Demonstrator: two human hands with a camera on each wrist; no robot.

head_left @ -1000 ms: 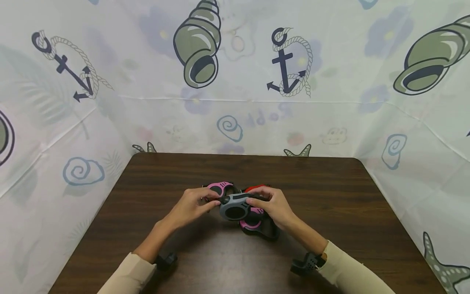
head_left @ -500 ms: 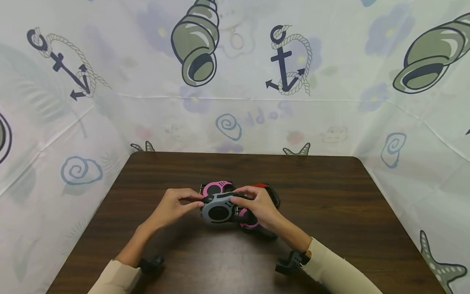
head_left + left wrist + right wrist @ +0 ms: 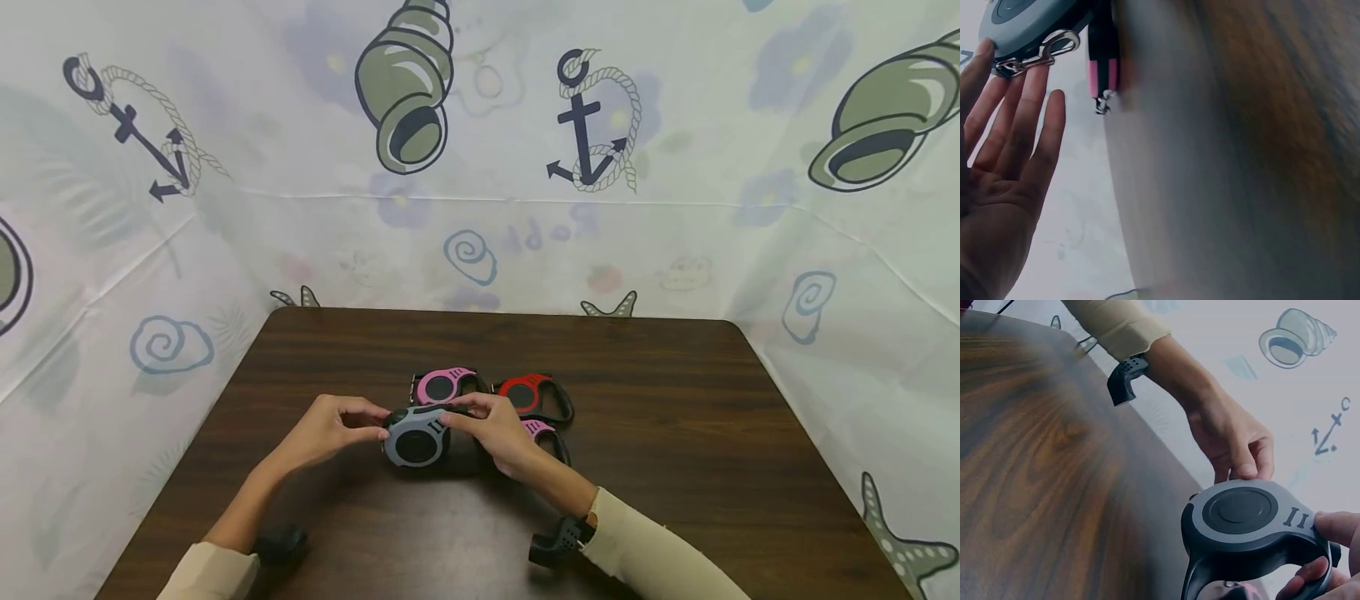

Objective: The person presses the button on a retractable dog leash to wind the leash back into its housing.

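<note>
A grey and black retractable dog leash (image 3: 417, 438) is held between both hands, a little above the table's middle. My left hand (image 3: 328, 428) pinches its front end between thumb and fingertips. A metal clip (image 3: 1059, 44) hangs there in the left wrist view. My right hand (image 3: 498, 430) grips the leash's top and handle side, its thumb on the grey casing (image 3: 1300, 517) in the right wrist view. Behind it lie a pink retractable leash (image 3: 441, 385) and a red one (image 3: 529, 392). Another pink leash (image 3: 542, 432) is partly hidden by my right hand.
The dark wooden table (image 3: 645, 367) runs back to a white printed cloth (image 3: 517, 250) that hangs behind and at both sides. A black wrist camera (image 3: 557, 542) sits on the right wrist, another (image 3: 281, 543) on the left.
Both hands have moved left and slightly toward the front with the grey leash. The red leash and the pink one beside it now show more; both stay where they were.
</note>
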